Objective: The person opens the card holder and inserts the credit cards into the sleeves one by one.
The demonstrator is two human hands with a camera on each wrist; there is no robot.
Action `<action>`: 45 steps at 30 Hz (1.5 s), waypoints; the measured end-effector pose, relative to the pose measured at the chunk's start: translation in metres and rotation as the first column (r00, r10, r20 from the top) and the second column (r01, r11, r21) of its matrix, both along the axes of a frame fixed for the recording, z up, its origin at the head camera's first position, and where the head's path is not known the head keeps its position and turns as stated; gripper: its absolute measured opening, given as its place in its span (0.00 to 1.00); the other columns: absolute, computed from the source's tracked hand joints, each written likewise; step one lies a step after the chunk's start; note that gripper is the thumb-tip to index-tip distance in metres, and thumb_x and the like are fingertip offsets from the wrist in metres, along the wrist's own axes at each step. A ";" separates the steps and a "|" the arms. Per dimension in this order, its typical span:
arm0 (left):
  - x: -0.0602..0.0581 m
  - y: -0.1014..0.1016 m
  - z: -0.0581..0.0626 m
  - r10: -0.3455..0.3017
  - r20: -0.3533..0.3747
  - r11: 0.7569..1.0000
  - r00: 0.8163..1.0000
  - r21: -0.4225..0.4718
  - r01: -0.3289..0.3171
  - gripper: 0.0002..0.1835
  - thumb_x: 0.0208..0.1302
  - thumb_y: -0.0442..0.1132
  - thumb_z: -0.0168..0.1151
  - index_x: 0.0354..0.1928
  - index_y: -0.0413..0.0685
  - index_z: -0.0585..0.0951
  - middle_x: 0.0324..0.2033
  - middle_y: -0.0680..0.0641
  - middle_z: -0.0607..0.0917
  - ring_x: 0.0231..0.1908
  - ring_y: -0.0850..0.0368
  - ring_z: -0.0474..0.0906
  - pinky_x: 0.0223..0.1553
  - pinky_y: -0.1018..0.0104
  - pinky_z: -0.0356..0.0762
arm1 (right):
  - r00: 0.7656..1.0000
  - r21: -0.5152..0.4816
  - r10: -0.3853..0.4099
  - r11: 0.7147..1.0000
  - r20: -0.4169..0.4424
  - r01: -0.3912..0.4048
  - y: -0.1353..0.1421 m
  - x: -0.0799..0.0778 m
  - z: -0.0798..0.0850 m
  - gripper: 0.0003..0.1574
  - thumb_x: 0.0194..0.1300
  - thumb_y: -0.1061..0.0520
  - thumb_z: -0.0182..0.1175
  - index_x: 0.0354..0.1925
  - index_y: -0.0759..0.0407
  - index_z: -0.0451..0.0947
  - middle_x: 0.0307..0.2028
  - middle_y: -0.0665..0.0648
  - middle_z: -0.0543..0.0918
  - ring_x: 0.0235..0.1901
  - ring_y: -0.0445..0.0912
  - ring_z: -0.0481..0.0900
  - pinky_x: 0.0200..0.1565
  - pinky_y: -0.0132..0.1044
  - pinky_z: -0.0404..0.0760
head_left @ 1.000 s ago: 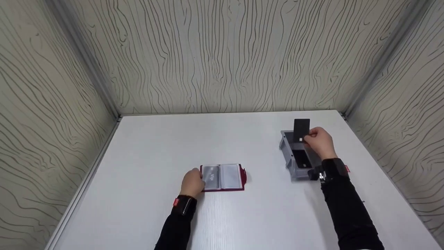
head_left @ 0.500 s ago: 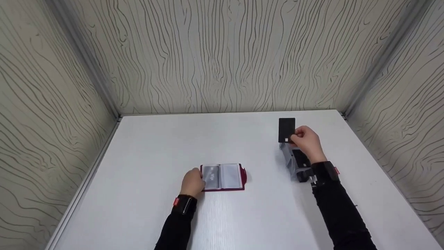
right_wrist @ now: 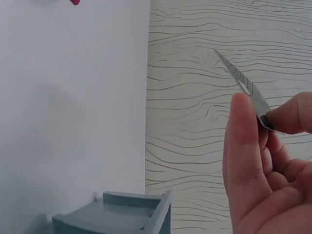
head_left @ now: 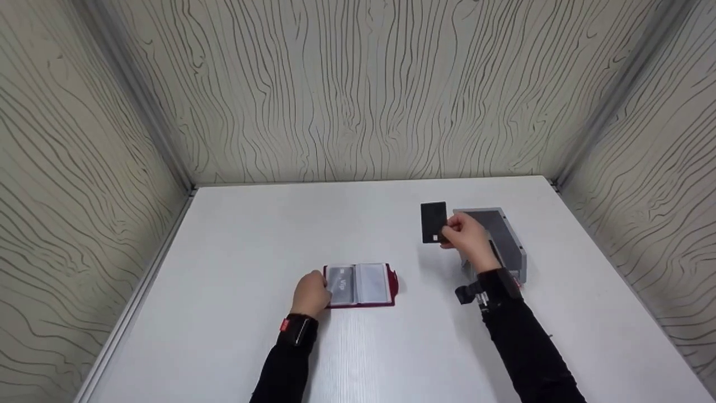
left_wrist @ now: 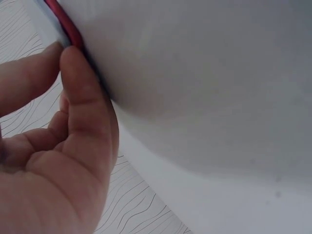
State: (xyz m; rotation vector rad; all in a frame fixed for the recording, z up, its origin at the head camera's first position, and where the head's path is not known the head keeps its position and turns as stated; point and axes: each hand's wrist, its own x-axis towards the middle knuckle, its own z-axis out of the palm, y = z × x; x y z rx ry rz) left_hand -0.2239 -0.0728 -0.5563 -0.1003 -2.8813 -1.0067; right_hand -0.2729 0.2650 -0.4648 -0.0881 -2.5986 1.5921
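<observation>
A red card holder [head_left: 373,284] lies spread open on the white table, with clear plastic sleeves. Its left sleeve contains a greyish card marked "Vip" [head_left: 342,284]. My left hand [head_left: 310,294] pinches the holder's left edge; the left wrist view shows thumb and forefinger at its red edge [left_wrist: 72,31]. Up and to the right, my right hand [head_left: 471,240] pinches a black card [head_left: 432,219] with a small light chip, held upright above the table. From the right wrist, the card [right_wrist: 246,87] appears nearly edge-on between thumb and forefinger.
Behind and right of my right hand stands a grey box [head_left: 521,258], partly hidden by the hand and wrist; its corner [right_wrist: 131,207] also shows in the right wrist view. Wood-patterned panels [head_left: 358,101] enclose the table [head_left: 251,235] at the back and sides.
My right hand has carried the black card leftward from over the grey box, then slightly down. A second black card seen in the box is now hidden behind the arm. The left hand has stayed put.
</observation>
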 end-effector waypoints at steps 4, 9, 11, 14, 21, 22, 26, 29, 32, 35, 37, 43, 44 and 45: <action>0.000 0.000 0.000 0.001 -0.004 1.000 1.000 0.006 -0.001 0.07 0.44 0.24 0.64 0.28 0.35 0.78 0.25 0.42 0.81 0.30 0.44 0.79 0.36 0.50 0.77 | 1.000 0.020 0.025 0.999 0.017 -0.025 -0.015 0.001 -0.011 0.07 0.63 0.66 0.55 0.39 0.70 0.72 0.29 0.58 0.75 0.26 0.44 0.81 0.32 0.35 0.84; -0.001 0.001 -0.001 0.004 0.009 1.000 1.000 0.005 -0.004 0.06 0.45 0.25 0.64 0.29 0.34 0.79 0.26 0.42 0.81 0.31 0.43 0.79 0.37 0.50 0.77 | 0.998 0.046 0.059 0.997 0.031 -0.061 -0.034 0.004 -0.027 0.03 0.60 0.66 0.56 0.35 0.67 0.72 0.26 0.56 0.75 0.23 0.44 0.78 0.30 0.37 0.83; -0.001 0.001 -0.001 0.008 0.018 1.000 1.000 0.005 -0.008 0.07 0.46 0.25 0.64 0.30 0.34 0.79 0.26 0.41 0.82 0.32 0.43 0.80 0.38 0.50 0.77 | 0.997 0.048 0.071 0.996 0.040 -0.073 -0.041 0.006 -0.032 0.02 0.60 0.66 0.57 0.33 0.65 0.72 0.25 0.55 0.75 0.22 0.45 0.79 0.30 0.38 0.83; -0.001 0.001 -0.001 0.011 0.024 1.000 1.000 0.005 -0.011 0.07 0.46 0.25 0.64 0.30 0.34 0.79 0.26 0.41 0.81 0.32 0.43 0.80 0.39 0.50 0.77 | 0.995 0.043 0.078 0.996 0.058 -0.080 -0.051 0.008 -0.038 0.02 0.60 0.66 0.58 0.33 0.64 0.73 0.25 0.55 0.76 0.21 0.45 0.79 0.30 0.40 0.83; -0.001 0.001 0.000 0.006 0.016 1.000 1.000 0.010 -0.006 0.07 0.46 0.24 0.64 0.29 0.34 0.79 0.26 0.42 0.81 0.31 0.44 0.79 0.38 0.51 0.77 | 0.989 0.010 0.121 0.992 0.085 -0.123 -0.071 0.012 -0.047 0.02 0.59 0.67 0.58 0.31 0.64 0.73 0.25 0.56 0.77 0.22 0.45 0.80 0.29 0.39 0.84; -0.001 0.000 0.000 0.002 0.010 1.000 1.000 0.013 -0.003 0.07 0.46 0.24 0.64 0.29 0.34 0.79 0.26 0.42 0.81 0.31 0.44 0.79 0.37 0.51 0.78 | 0.988 0.002 0.130 0.991 0.088 -0.131 -0.073 0.012 -0.049 0.02 0.58 0.67 0.59 0.31 0.64 0.73 0.25 0.56 0.77 0.22 0.45 0.80 0.29 0.39 0.84; 0.000 0.000 -0.001 -0.009 -0.007 1.000 1.000 0.024 0.009 0.06 0.44 0.24 0.64 0.28 0.33 0.79 0.25 0.42 0.81 0.30 0.45 0.79 0.36 0.51 0.78 | 0.982 -0.020 0.162 0.987 0.097 -0.161 -0.082 0.015 -0.052 0.02 0.58 0.67 0.58 0.31 0.64 0.73 0.25 0.56 0.79 0.23 0.45 0.80 0.29 0.40 0.84; -0.001 -0.001 -0.001 -0.008 -0.013 1.000 1.000 0.022 0.008 0.06 0.44 0.24 0.64 0.28 0.34 0.78 0.24 0.43 0.81 0.29 0.45 0.78 0.35 0.51 0.77 | 0.980 -0.008 0.173 0.985 0.103 -0.173 -0.088 0.017 -0.054 0.03 0.58 0.67 0.59 0.31 0.64 0.73 0.25 0.56 0.78 0.23 0.46 0.80 0.29 0.40 0.84; -0.001 0.000 -0.002 -0.004 -0.012 1.000 1.000 0.022 0.004 0.06 0.44 0.24 0.64 0.28 0.34 0.78 0.24 0.43 0.80 0.28 0.46 0.78 0.35 0.51 0.77 | 0.977 -0.010 0.186 0.983 0.108 -0.186 -0.093 0.020 -0.055 0.03 0.57 0.67 0.60 0.31 0.65 0.73 0.25 0.57 0.78 0.22 0.47 0.81 0.30 0.42 0.84; -0.001 0.000 -0.001 0.002 -0.003 1.000 1.000 0.025 -0.002 0.06 0.44 0.24 0.64 0.28 0.34 0.78 0.24 0.43 0.80 0.28 0.46 0.77 0.35 0.51 0.77 | 0.973 -0.004 0.203 0.979 0.111 -0.204 -0.099 0.022 -0.057 0.04 0.58 0.67 0.60 0.31 0.66 0.73 0.26 0.58 0.79 0.23 0.48 0.82 0.30 0.43 0.85; -0.002 0.000 -0.001 0.004 0.007 1.000 1.000 0.027 -0.004 0.07 0.44 0.24 0.64 0.28 0.34 0.78 0.24 0.43 0.80 0.28 0.47 0.77 0.35 0.51 0.77 | 0.970 -0.008 0.213 0.977 0.115 -0.213 -0.102 0.024 -0.058 0.04 0.58 0.68 0.60 0.31 0.66 0.73 0.26 0.58 0.80 0.23 0.48 0.83 0.31 0.45 0.85; -0.002 0.000 -0.001 0.004 0.013 1.000 1.000 0.027 -0.004 0.07 0.44 0.24 0.65 0.28 0.34 0.78 0.24 0.43 0.81 0.29 0.46 0.77 0.36 0.52 0.77 | 0.964 0.038 0.235 0.970 0.124 -0.241 -0.112 0.029 -0.062 0.06 0.59 0.67 0.61 0.33 0.65 0.72 0.25 0.56 0.80 0.22 0.47 0.83 0.28 0.44 0.84; -0.002 0.000 -0.001 0.003 0.010 1.000 1.000 0.028 -0.003 0.07 0.44 0.24 0.65 0.28 0.34 0.78 0.24 0.43 0.80 0.28 0.46 0.77 0.35 0.51 0.77 | 0.963 0.047 0.240 0.968 0.122 -0.247 -0.113 0.030 -0.062 0.06 0.59 0.67 0.61 0.33 0.64 0.72 0.25 0.56 0.80 0.22 0.46 0.83 0.28 0.43 0.84; -0.002 0.000 -0.001 0.003 0.007 1.000 1.000 0.027 -0.003 0.07 0.43 0.24 0.65 0.28 0.35 0.78 0.24 0.43 0.80 0.28 0.46 0.77 0.35 0.51 0.77 | 0.962 0.056 0.246 0.966 0.117 -0.254 -0.114 0.031 -0.063 0.06 0.59 0.67 0.61 0.33 0.64 0.72 0.25 0.56 0.80 0.21 0.46 0.83 0.27 0.42 0.83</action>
